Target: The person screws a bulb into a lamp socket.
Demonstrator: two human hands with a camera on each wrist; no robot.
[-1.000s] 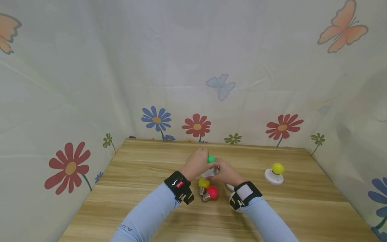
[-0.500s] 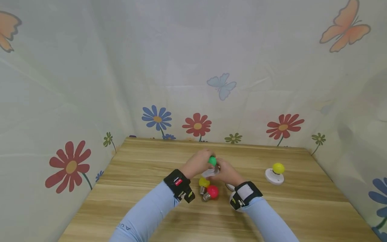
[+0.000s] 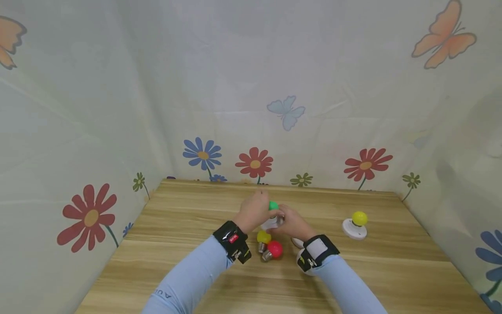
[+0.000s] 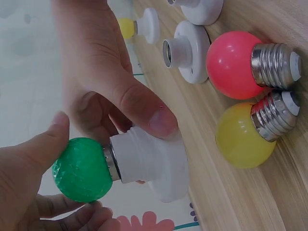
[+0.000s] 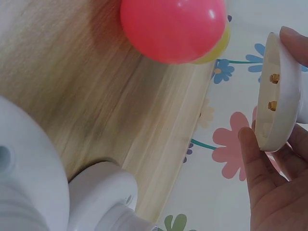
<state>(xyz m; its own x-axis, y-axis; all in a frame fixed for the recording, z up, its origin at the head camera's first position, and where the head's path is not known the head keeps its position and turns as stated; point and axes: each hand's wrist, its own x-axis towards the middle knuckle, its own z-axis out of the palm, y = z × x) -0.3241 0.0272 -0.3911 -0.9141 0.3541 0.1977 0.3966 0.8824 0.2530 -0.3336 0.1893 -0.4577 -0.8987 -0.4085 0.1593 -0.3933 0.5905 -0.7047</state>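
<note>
Above the table, left fingers pinch the green bulb, likely slick, best cupped; right fingers grip its socket.

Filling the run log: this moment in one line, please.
left hand: holds green bulb | right hand: holds white socket | fit: metal base partly showing between bulb and socket | red bulb, loose yellow bulb: on table

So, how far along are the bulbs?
Looks done: round yellow bulb in round white socket. In hand: left hand grips round green bulb at second white socket, in right hand. Apparently left: loose round red bulb, loose round yellow bulb, two more white sockets.
</note>
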